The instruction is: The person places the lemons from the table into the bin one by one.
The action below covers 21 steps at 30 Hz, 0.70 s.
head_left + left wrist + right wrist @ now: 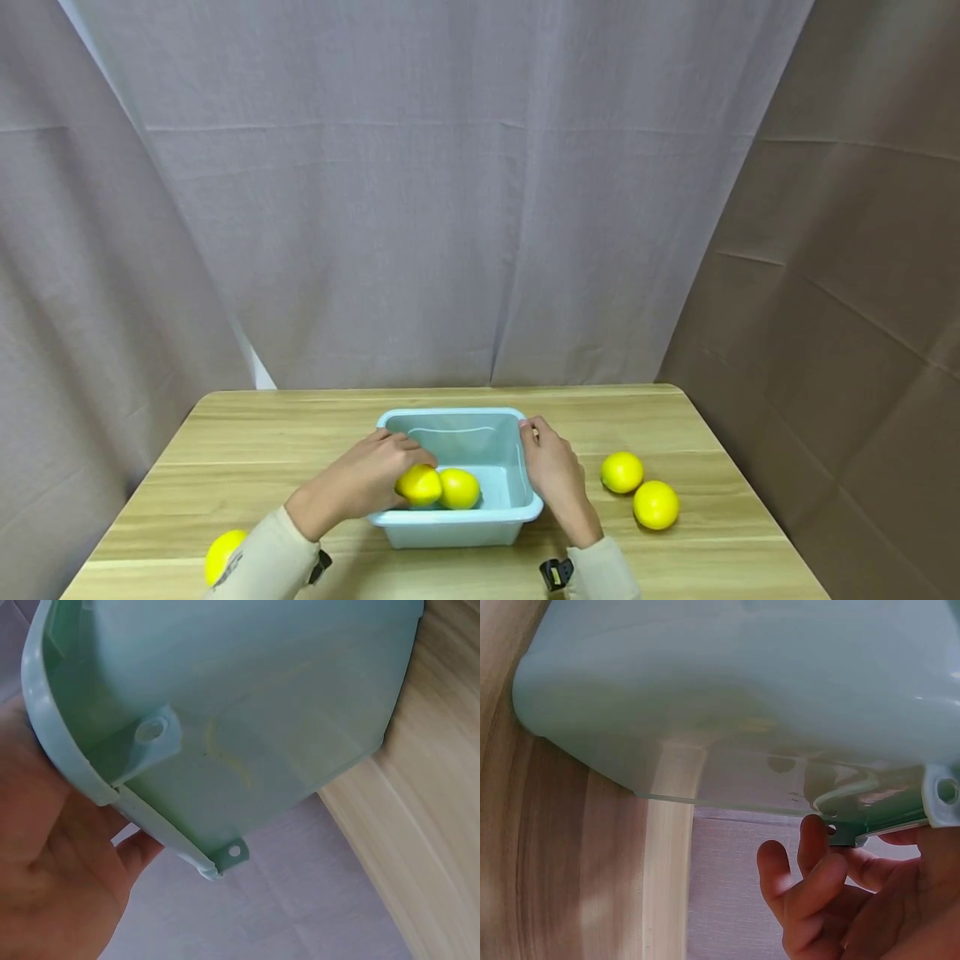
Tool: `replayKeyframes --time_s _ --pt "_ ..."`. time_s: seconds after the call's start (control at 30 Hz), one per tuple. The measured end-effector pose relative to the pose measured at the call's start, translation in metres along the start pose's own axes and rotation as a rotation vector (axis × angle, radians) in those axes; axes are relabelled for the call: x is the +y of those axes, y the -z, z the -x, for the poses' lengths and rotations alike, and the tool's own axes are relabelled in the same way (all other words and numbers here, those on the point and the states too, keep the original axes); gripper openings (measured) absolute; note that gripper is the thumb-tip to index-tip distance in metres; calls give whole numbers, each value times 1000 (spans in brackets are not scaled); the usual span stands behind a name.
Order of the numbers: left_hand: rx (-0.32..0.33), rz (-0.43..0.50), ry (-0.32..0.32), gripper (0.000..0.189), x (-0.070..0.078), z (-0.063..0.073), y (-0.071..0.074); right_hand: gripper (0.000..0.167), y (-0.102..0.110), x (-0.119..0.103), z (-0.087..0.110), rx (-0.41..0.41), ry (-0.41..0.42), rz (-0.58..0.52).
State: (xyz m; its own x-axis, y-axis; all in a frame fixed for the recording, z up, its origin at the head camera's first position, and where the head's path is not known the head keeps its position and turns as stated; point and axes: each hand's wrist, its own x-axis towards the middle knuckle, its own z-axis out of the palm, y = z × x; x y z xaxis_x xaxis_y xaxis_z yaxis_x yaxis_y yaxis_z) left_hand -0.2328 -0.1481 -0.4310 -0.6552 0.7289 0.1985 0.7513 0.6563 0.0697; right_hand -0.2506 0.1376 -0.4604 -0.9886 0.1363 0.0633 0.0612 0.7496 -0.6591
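Note:
A pale blue-green plastic bin (453,533) stands on the wooden table, its outer wall filling much of both wrist views. Reaching over its left rim, my left hand (375,471) holds a lemon (420,486) between fingers and thumb, inside the bin. That lemon is partly covered by the fingers and does not show in the left wrist view, where the hand (60,847) is beside the rim. Another lemon (459,489) lies just right of it. At the right rim, my right hand (553,467) grips the bin's edge; its fingers (810,900) curl below the rim outside.
Two more lemons, one farther back (622,472) and one nearer (656,505), lie on the table (300,425) right of the bin. Another lemon (223,554) sits at the front left, partly behind the left sleeve (270,558). Grey curtains (420,208) hang behind the table.

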Motion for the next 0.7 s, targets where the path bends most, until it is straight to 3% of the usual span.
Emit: replayKeyframes --time_s 0.2,0.37,0.53,0.7 --pt "-69 19 -16 46 0 -6 3 40 4 -3 0 0 -5 4" --pt "-170 103 -14 45 -2 -12 2 41 4 -4 -1 4 -6 7" --pt "-282 174 19 48 -2 -16 2 41 2 -4 1 -1 -8 2" --pt "-331 148 55 43 0 -17 3 42 1 -6 0 -5 3 -1"
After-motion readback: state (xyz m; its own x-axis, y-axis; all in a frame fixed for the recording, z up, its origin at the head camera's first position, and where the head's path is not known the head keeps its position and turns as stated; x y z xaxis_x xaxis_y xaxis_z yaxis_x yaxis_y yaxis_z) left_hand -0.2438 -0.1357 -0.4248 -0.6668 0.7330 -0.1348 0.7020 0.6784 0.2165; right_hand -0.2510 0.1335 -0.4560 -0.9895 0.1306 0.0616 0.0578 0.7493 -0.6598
